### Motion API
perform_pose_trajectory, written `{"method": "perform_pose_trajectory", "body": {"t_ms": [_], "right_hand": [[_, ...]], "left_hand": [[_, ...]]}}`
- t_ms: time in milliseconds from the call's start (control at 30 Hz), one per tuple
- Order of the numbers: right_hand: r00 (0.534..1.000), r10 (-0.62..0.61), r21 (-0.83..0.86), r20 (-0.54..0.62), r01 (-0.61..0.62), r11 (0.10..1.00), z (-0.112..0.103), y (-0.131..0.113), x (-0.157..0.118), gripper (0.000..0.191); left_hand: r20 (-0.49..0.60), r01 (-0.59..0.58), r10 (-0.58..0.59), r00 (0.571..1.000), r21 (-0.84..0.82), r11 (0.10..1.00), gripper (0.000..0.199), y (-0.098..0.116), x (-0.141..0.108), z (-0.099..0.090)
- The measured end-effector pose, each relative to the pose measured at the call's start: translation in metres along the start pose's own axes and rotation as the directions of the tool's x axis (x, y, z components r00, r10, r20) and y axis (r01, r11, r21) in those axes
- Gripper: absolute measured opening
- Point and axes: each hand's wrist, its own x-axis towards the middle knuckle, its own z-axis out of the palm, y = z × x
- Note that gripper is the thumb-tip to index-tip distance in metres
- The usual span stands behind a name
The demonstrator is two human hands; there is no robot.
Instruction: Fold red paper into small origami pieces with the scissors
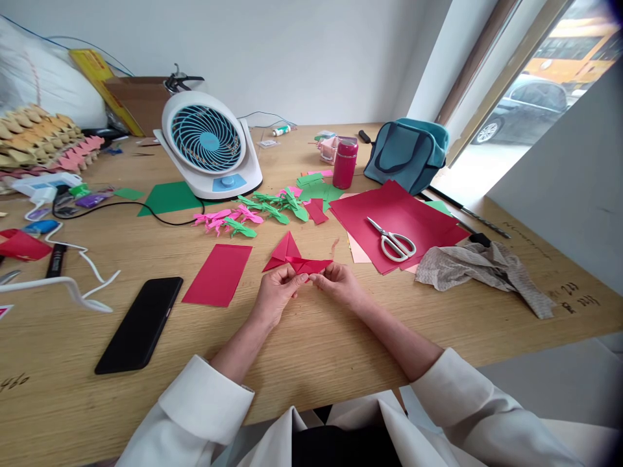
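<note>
A partly folded piece of red paper is held between both hands just above the wooden table, with a pointed flap standing up at its far side. My left hand pinches its near edge, thumb on top. My right hand grips the same edge close beside, fingers closed; the fingertips nearly meet. To the left of my left hand lies a flat red paper rectangle. Beyond the hands sit several folded pink and green paper figures. White-handled scissors rest on large red sheets at the right.
A black phone lies at the front left, near a white cable. A fan stands behind on green paper. Further right are a red flask, a blue bag and a crumpled cloth.
</note>
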Motion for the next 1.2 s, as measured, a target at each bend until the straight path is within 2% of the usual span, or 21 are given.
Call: {"method": "perform_pose_trajectory", "body": {"t_ms": [200, 467, 733, 900, 1000, 1200], "right_hand": [[1.000, 0.023, 0.043, -0.007, -0.023, 0.999, 0.000, 0.001, 0.000, 0.043], [0.999, 0.038, -0.001, -0.015, -0.038, 0.999, 0.001, -0.003, -0.001, 0.044], [0.999, 0.036, 0.020, 0.015, -0.036, 0.999, 0.001, -0.004, -0.002, 0.044], [0.999, 0.053, 0.013, -0.008, -0.053, 0.999, 0.001, -0.003, -0.001, 0.044], [0.998, 0.051, 0.036, 0.025, -0.052, 0.998, 0.003, -0.002, -0.001, 0.044], [0.998, 0.026, -0.046, 0.063, -0.023, 0.999, 0.001, 0.007, -0.001, 0.046]], "left_hand": [[-0.008, -0.009, 0.009, 1.000, 0.006, 1.000, 0.033, -0.002, 0.000, -0.001], [-0.040, -0.061, 0.062, 0.997, 0.029, 0.998, 0.037, -0.007, 0.000, -0.002], [-0.054, 0.009, -0.011, 0.998, -0.036, 0.999, 0.041, 0.001, 0.002, -0.001], [-0.071, 0.008, -0.011, 0.997, -0.048, 0.999, 0.040, 0.000, 0.002, 0.000], [-0.076, -0.008, 0.003, 0.997, -0.056, 0.998, 0.041, -0.001, 0.000, 0.002], [-0.050, 0.007, -0.008, 0.999, -0.038, 0.999, 0.040, -0.003, -0.001, 0.002]]}}
